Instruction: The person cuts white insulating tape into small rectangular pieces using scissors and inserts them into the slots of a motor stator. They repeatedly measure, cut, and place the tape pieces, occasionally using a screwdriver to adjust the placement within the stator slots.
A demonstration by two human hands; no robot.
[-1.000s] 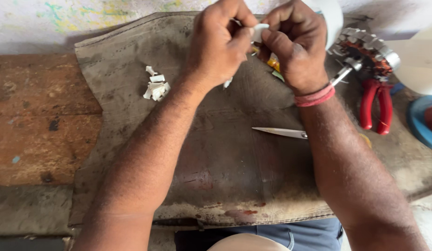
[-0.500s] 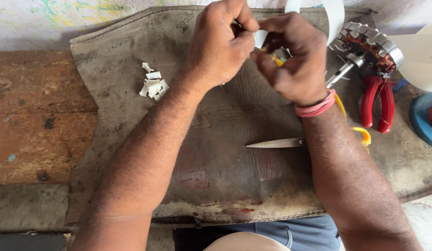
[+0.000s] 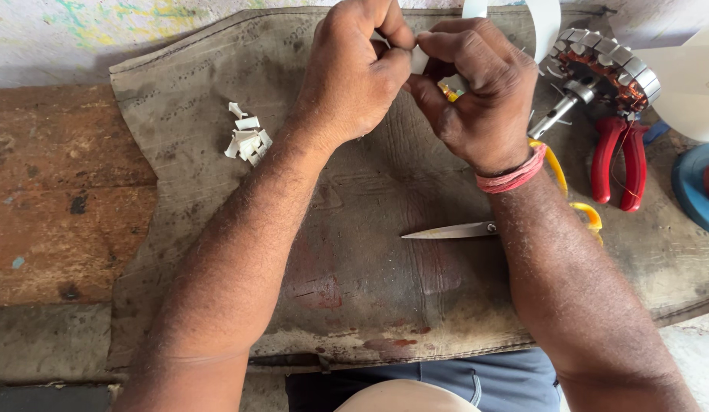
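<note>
Two hands are shown pressed together at the far edge of a worn grey leather mat [image 3: 217, 175]: the left hand [image 3: 354, 76] and the right hand [image 3: 476, 91] both pinch a small white paper strip [image 3: 420, 59] between thumbs and fingertips. Beneath the right wrist lie steel scissors with yellow handles [image 3: 454, 230], blade pointing toward the left forearm. Left of the left hand, a pile of folded white paper pieces [image 3: 248, 140] rests. Right of the right hand, a copper-wound motor stator with a steel shaft [image 3: 599, 65] and red-handled pliers [image 3: 618, 156] are seen. The strip could be torn or dropped if pinched unevenly; a lowered right forearm might be cut by the open blade.
</note>
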